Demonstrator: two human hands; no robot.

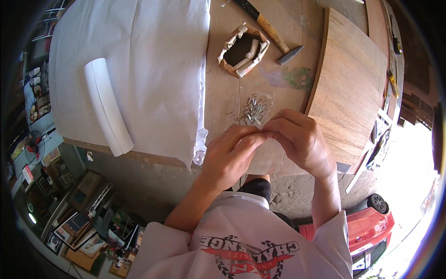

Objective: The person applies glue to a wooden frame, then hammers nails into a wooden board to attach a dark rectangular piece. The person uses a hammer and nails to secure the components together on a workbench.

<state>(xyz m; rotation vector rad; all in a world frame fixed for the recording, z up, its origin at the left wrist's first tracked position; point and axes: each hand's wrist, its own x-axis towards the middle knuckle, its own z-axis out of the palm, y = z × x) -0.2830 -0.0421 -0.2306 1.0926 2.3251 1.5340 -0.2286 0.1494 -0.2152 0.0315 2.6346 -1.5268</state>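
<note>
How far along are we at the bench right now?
Laid out: the hammer lies unheld by the torn cardboard box, the pile of small nails is on the bench, the wooden board sits at right. In hand: left hand and right hand meet fingertip to fingertip beside the nails, on something too small to see. Left: no nail stands in the board.

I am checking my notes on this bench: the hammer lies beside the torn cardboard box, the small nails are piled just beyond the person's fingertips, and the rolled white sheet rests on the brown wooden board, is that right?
Not quite. In the head view the rolled white sheet rests on the flat white sheet at the left, not on the brown wooden board. The hammer does lie beside the torn cardboard box, and the small nails are just beyond the fingertips.
</note>
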